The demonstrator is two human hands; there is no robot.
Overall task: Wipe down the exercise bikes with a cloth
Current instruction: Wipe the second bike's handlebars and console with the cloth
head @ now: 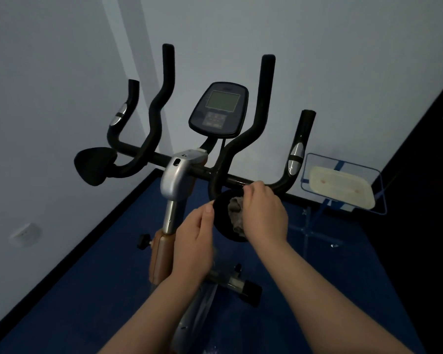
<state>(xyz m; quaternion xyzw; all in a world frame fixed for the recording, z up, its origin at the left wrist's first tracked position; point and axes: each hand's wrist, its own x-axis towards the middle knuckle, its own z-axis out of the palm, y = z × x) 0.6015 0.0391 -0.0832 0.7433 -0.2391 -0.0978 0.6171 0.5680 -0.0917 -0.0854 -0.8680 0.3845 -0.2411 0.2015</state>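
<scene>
My left hand [193, 238] braces the near rim of the round black elbow pad [224, 221], thumb on its edge; my right hand [262, 213] is clenched around the grey cloth [235, 213], pressing it onto the pad's face. I judge the step is wiping that pad — firm circles, rim included, left hand steadying. Beyond, the handlebar [241, 178], the console [219, 109] and the far pad [96, 166] await.

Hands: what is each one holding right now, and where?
Right hand clutches the bunched grey cloth against the round black elbow pad; left hand grips that pad's left edge.
</scene>
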